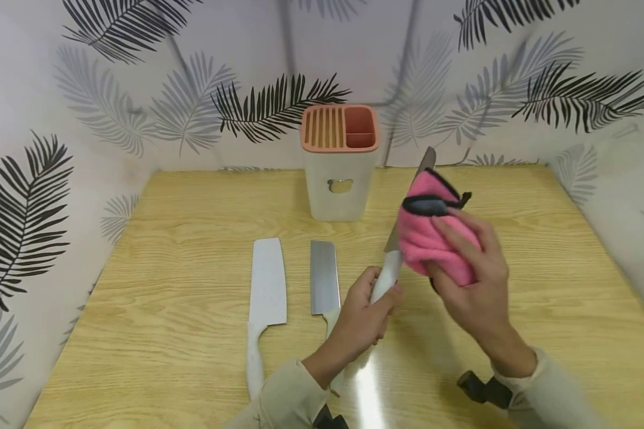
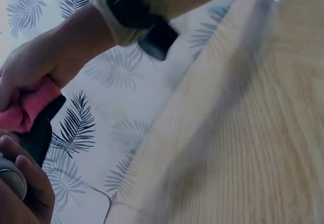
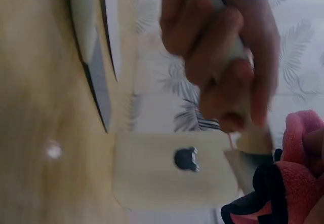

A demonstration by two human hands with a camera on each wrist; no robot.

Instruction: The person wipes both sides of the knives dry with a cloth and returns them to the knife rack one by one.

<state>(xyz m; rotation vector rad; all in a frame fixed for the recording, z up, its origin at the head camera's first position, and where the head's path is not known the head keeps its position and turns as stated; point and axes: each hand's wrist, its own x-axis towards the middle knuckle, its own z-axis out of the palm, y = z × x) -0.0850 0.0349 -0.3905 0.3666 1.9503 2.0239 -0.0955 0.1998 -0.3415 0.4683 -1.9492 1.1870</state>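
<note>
My left hand (image 1: 361, 313) grips the white handle (image 1: 387, 275) of a kitchen knife, its blade (image 1: 428, 159) angled up and away to the right. A pink cloth with black edging (image 1: 434, 238) is bunched in my right hand (image 1: 474, 277), against the knife's blade and covering its middle part. The right wrist view shows the left fingers (image 3: 212, 57) curled round the handle, with the pink cloth (image 3: 298, 158) beside the blade. Left of my hands, a broad white cleaver (image 1: 268, 283) and a smaller metal cleaver (image 1: 324, 277) lie on the table, the smaller one's handle partly behind my left hand.
A white knife holder (image 1: 339, 185) with an orange slotted top (image 1: 339, 128) stands at the back middle of the wooden table (image 1: 193, 238). Behind and beside the table hangs a white cloth backdrop with leaf prints (image 1: 236, 65).
</note>
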